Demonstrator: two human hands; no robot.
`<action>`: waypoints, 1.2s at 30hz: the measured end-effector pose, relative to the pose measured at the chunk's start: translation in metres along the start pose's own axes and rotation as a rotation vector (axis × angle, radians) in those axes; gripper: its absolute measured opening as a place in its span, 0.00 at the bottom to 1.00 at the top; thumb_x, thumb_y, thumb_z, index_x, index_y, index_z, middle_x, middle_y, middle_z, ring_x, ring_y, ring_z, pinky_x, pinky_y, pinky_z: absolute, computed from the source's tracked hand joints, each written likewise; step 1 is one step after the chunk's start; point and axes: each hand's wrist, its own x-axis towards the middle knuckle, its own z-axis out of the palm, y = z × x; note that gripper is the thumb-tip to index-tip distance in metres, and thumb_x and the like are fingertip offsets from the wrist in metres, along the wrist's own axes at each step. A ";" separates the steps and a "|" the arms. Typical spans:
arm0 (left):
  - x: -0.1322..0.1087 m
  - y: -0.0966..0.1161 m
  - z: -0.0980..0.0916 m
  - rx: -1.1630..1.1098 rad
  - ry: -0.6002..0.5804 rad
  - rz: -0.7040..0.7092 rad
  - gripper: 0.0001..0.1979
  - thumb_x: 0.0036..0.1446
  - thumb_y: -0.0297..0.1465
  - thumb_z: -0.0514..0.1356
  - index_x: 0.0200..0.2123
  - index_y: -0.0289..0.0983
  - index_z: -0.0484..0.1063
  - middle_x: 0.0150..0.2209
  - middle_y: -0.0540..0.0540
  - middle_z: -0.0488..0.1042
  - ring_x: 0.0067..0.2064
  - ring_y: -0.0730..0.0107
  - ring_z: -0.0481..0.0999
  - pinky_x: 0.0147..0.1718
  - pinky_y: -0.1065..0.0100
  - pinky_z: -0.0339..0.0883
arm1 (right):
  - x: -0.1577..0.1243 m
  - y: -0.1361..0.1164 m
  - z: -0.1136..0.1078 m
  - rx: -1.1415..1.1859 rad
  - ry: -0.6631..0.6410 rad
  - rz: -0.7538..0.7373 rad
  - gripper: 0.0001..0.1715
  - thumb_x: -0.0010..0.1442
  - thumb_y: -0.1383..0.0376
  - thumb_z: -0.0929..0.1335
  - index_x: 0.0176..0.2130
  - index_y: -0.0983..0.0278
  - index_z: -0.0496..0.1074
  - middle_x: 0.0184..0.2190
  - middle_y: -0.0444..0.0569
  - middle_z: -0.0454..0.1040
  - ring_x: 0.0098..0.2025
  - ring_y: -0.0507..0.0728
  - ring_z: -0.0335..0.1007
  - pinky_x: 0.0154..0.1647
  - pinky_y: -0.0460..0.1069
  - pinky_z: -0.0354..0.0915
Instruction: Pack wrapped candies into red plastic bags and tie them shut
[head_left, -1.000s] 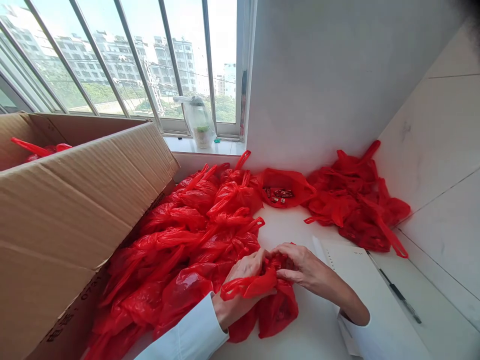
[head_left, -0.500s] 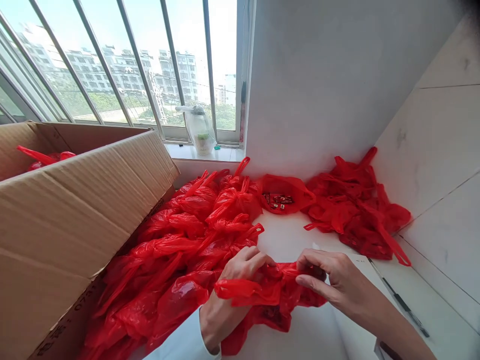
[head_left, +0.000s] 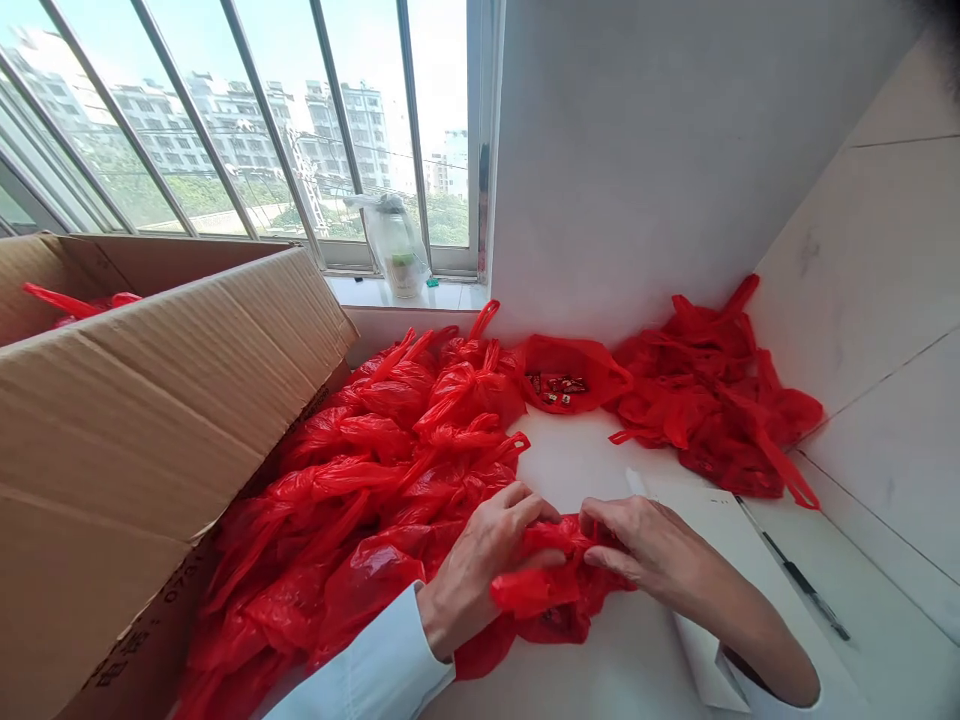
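Observation:
A red plastic bag [head_left: 555, 605] is bunched up between my two hands, low over the white surface; small dark items show faintly through its film. My left hand [head_left: 491, 545] grips the bag's gathered top from the left, with one loose handle loop hanging over the fingers. From the right, my right hand [head_left: 637, 540] pinches the same gathered plastic between thumb and fingers. Some of the fingertips are hidden in the folds. Left of my hands lies a heap of tied red bags [head_left: 360, 470], close to my left forearm.
A cardboard box [head_left: 187, 390] with red bags inside stands at the left. An open red bag [head_left: 570, 350] holding small packets lies by the wall, beside a pile of red bags [head_left: 697, 390]. A notebook [head_left: 697, 510] and a pen [head_left: 806, 585] lie right. A wrapped cup [head_left: 401, 260] stands on the windowsill.
My hands have drawn closer together, and the bag's top is bunched tighter between them. The left hand has moved slightly right. The view has shifted a little.

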 end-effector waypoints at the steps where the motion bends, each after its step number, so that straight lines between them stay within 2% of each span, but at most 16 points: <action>1: 0.000 -0.001 0.004 -0.010 -0.019 0.002 0.10 0.58 0.32 0.64 0.43 0.41 0.71 0.42 0.50 0.71 0.41 0.69 0.71 0.41 0.70 0.63 | 0.001 -0.003 0.000 0.006 0.017 0.002 0.08 0.60 0.66 0.63 0.29 0.60 0.59 0.25 0.41 0.69 0.27 0.53 0.60 0.30 0.48 0.53; 4: -0.001 -0.002 0.015 -0.028 -0.037 -0.026 0.15 0.53 0.28 0.66 0.45 0.42 0.70 0.44 0.50 0.72 0.45 0.66 0.71 0.44 0.68 0.63 | 0.002 -0.011 0.000 0.044 0.077 -0.007 0.09 0.61 0.68 0.62 0.29 0.60 0.58 0.26 0.41 0.68 0.27 0.53 0.59 0.30 0.48 0.53; 7: 0.000 -0.003 0.016 -0.042 -0.009 -0.063 0.09 0.53 0.24 0.63 0.38 0.39 0.69 0.38 0.52 0.73 0.40 0.68 0.71 0.39 0.70 0.63 | 0.001 -0.015 -0.002 0.086 0.111 -0.031 0.10 0.62 0.67 0.61 0.28 0.60 0.57 0.26 0.41 0.68 0.27 0.52 0.59 0.30 0.48 0.53; 11: 0.004 -0.002 0.005 -0.041 0.039 -0.078 0.05 0.55 0.23 0.61 0.33 0.38 0.69 0.33 0.53 0.72 0.34 0.71 0.69 0.35 0.71 0.60 | 0.000 -0.009 -0.008 0.085 0.134 -0.022 0.10 0.64 0.64 0.61 0.29 0.59 0.59 0.26 0.41 0.69 0.28 0.53 0.61 0.31 0.48 0.54; 16: 0.009 -0.006 -0.017 -0.031 0.087 -0.092 0.03 0.55 0.26 0.59 0.29 0.37 0.69 0.30 0.52 0.70 0.32 0.71 0.66 0.33 0.69 0.58 | -0.001 0.018 -0.022 0.012 0.190 0.064 0.11 0.64 0.61 0.61 0.28 0.60 0.60 0.24 0.42 0.66 0.25 0.53 0.59 0.28 0.48 0.53; 20: 0.010 -0.011 -0.037 -0.032 0.068 -0.107 0.03 0.55 0.26 0.57 0.29 0.36 0.68 0.28 0.53 0.69 0.30 0.72 0.63 0.30 0.70 0.57 | -0.011 0.039 -0.032 -0.024 0.100 0.107 0.11 0.62 0.62 0.62 0.28 0.59 0.61 0.24 0.41 0.66 0.26 0.54 0.60 0.26 0.48 0.52; 23: 0.007 -0.009 -0.045 -0.028 0.004 -0.099 0.03 0.55 0.25 0.57 0.30 0.37 0.67 0.29 0.54 0.69 0.31 0.72 0.65 0.31 0.70 0.59 | -0.021 0.043 -0.032 0.007 0.003 0.115 0.10 0.61 0.58 0.65 0.29 0.58 0.66 0.27 0.42 0.70 0.31 0.56 0.66 0.29 0.49 0.57; 25: 0.005 -0.006 -0.043 -0.013 -0.030 -0.086 0.05 0.53 0.26 0.60 0.34 0.38 0.68 0.35 0.53 0.71 0.35 0.70 0.68 0.36 0.69 0.62 | -0.023 0.039 -0.028 0.054 0.058 0.098 0.10 0.59 0.52 0.68 0.38 0.54 0.71 0.36 0.44 0.75 0.40 0.59 0.70 0.36 0.50 0.62; 27: 0.001 -0.001 -0.036 0.007 -0.042 -0.081 0.13 0.51 0.27 0.64 0.41 0.39 0.68 0.42 0.50 0.71 0.42 0.66 0.69 0.43 0.66 0.63 | -0.019 0.030 -0.021 0.088 0.131 0.033 0.21 0.58 0.47 0.69 0.48 0.53 0.71 0.46 0.47 0.74 0.49 0.62 0.68 0.45 0.53 0.63; 29: -0.002 0.003 -0.024 0.038 -0.040 -0.071 0.19 0.52 0.27 0.66 0.47 0.41 0.67 0.47 0.48 0.69 0.48 0.62 0.67 0.49 0.63 0.61 | -0.010 0.019 -0.012 0.093 0.144 -0.050 0.25 0.58 0.46 0.68 0.51 0.54 0.70 0.49 0.49 0.73 0.52 0.62 0.65 0.51 0.55 0.62; 31: -0.004 0.007 -0.013 0.071 -0.040 -0.058 0.18 0.53 0.25 0.65 0.47 0.41 0.68 0.48 0.47 0.70 0.50 0.61 0.66 0.50 0.62 0.61 | 0.001 0.009 -0.003 0.086 0.137 -0.111 0.22 0.59 0.48 0.68 0.48 0.57 0.72 0.48 0.50 0.73 0.52 0.62 0.65 0.53 0.56 0.61; 33: -0.004 0.010 -0.006 0.089 -0.044 -0.049 0.12 0.55 0.23 0.62 0.42 0.40 0.70 0.43 0.48 0.72 0.47 0.61 0.67 0.47 0.62 0.61 | 0.009 0.001 0.003 0.090 0.161 -0.148 0.16 0.60 0.51 0.69 0.42 0.59 0.74 0.47 0.50 0.73 0.51 0.62 0.65 0.52 0.56 0.61; 36: -0.002 0.013 -0.010 0.071 -0.020 -0.058 0.06 0.57 0.22 0.59 0.36 0.39 0.71 0.38 0.49 0.73 0.42 0.64 0.68 0.43 0.64 0.60 | 0.012 -0.005 0.003 0.130 0.207 -0.167 0.11 0.63 0.55 0.67 0.34 0.59 0.73 0.40 0.48 0.75 0.46 0.59 0.66 0.48 0.53 0.62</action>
